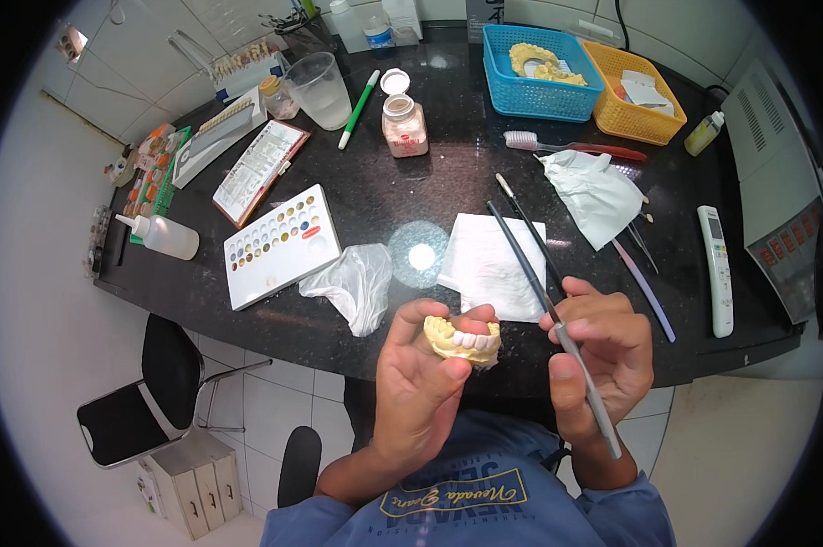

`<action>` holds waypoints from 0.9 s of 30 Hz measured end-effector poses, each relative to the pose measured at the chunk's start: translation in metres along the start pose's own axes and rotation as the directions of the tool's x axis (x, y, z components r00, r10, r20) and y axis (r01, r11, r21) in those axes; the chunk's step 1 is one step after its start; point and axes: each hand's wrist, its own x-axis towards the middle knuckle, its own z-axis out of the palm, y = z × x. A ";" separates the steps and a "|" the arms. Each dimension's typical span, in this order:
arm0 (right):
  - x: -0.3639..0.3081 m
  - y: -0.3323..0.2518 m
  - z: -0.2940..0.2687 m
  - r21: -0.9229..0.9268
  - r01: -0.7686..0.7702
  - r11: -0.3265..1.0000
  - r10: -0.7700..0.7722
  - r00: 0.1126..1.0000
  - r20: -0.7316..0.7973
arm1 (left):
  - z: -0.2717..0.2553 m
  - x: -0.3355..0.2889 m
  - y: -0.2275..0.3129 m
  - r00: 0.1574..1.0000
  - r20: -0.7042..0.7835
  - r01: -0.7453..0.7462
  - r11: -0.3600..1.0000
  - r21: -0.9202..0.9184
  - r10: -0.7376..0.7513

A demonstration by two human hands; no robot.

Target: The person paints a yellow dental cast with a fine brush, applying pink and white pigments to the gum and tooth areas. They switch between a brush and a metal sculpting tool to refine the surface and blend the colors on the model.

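My left hand point(421, 383) is closed around a yellow plaster dental cast point(441, 342), held over the table's front edge between thumb and fingers. A row of pinkish-white teeth point(473, 342) runs along its front. To its right, my right hand point(603, 356) grips a long slim tool point(586, 378) with a grey metallic handle and a darker shaft pointing up and away. Beside that shaft runs a dark brush point(524, 217) with a pale tip, its lower end by my right fingers; I cannot tell if they hold it. A folded white tissue point(493, 260) lies beyond, below the shafts.
Left stand a white palette point(282, 244), crumpled plastic point(357, 283) and a squeeze bottle point(165, 237). Farther back are a powder jar point(404, 128), a plastic cup point(320, 96), and blue point(539, 96) and yellow baskets point(635, 109). Right lie a toothbrush point(576, 148), white cloth point(594, 196) and remote point(717, 273).
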 end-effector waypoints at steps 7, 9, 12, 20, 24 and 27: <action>-0.001 0.002 0.003 0.010 0.038 0.999 -0.038 0.998 0.040 | -0.001 -0.001 0.000 1.000 0.016 0.010 1.000 -0.004 -0.010; -0.002 0.003 0.003 0.019 0.017 1.000 -0.018 0.999 0.044 | -0.001 -0.001 0.000 1.000 0.016 0.011 1.000 -0.002 -0.011; -0.004 0.004 0.003 0.036 -0.016 0.999 0.014 0.998 0.059 | -0.001 0.000 0.001 1.000 0.012 0.014 1.000 0.004 -0.014; -0.004 0.005 0.003 0.064 -0.017 0.998 0.014 0.998 0.057 | 0.000 0.000 0.002 1.000 0.000 0.018 1.000 -0.009 -0.018; -0.005 0.004 0.003 0.060 -0.012 0.998 0.008 0.998 0.056 | 0.000 0.001 0.003 0.999 0.011 0.037 0.999 -0.032 -0.036; -0.004 0.005 0.003 0.059 -0.001 0.998 -0.002 0.998 0.057 | 0.001 0.001 0.004 0.999 0.010 0.047 0.998 -0.037 -0.047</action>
